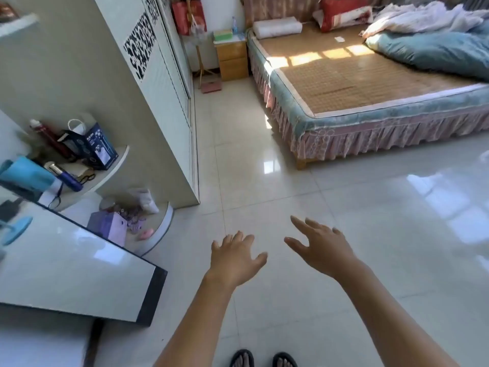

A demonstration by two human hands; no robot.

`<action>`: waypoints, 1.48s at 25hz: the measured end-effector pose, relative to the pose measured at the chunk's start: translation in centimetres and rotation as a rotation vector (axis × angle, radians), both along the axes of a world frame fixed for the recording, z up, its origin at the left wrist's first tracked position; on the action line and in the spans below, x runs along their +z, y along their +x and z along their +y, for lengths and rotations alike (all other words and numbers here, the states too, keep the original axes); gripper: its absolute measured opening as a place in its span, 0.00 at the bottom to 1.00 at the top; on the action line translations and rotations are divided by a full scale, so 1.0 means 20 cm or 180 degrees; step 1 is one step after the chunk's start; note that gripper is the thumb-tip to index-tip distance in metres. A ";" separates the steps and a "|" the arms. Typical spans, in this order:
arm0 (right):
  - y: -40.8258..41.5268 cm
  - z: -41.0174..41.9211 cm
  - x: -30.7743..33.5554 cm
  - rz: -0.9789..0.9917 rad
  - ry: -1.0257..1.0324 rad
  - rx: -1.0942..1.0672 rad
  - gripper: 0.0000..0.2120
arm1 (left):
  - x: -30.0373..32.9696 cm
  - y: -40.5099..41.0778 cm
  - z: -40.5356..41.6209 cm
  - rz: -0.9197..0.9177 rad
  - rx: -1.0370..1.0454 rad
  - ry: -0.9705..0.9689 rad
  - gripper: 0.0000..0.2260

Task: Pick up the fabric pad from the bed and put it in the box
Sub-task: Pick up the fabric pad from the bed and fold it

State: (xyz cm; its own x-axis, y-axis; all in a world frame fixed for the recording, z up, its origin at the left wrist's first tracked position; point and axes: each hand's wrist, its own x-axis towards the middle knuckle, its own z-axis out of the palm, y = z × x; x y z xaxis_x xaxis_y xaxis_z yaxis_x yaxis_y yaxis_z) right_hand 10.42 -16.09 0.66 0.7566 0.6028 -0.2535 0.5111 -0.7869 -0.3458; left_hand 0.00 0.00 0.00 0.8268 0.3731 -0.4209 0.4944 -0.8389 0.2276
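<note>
Woven straw matting covers the bed (344, 75), where a folded white roll (277, 27), possibly the fabric pad, is left by the headboard. Well short of it, the left hand (234, 258) and right hand (324, 249) are held empty, fingers spread; no box is seen.

Both bare arms reach forward and down, palms facing down. The left hand (234, 256) is spread wide and empty, fingers splayed; the right hand (321, 246), just beside it and slightly further out, is likewise spread and holds nothing.
</note>
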 end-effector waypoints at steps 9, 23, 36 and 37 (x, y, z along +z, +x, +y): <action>0.10 0.04 -0.23 0.0915 -0.0806 0.0221 0.27 | -0.18 -0.01 0.08 0.0780 0.0287 -0.0626 0.25; 0.94 1.17 -0.25 0.1062 -0.0697 0.0176 0.27 | -0.14 0.87 1.17 0.0873 0.0255 -0.0710 0.26; 1.90 1.73 -0.23 0.0893 -0.0376 -0.0215 0.22 | -0.16 1.90 1.79 0.0906 -0.0159 -0.0569 0.22; 2.02 1.77 -0.23 0.0876 -0.0348 -0.0211 0.22 | -0.17 2.01 1.82 0.0901 -0.0128 -0.0581 0.23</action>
State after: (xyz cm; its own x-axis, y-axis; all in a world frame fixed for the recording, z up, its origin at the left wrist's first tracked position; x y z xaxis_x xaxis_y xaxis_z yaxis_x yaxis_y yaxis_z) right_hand 50.73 19.36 -4.00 0.6873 0.5122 -0.5151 0.3561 -0.8556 -0.3756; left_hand 40.17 36.49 -3.40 0.6801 0.2399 -0.6927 0.5268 -0.8171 0.2343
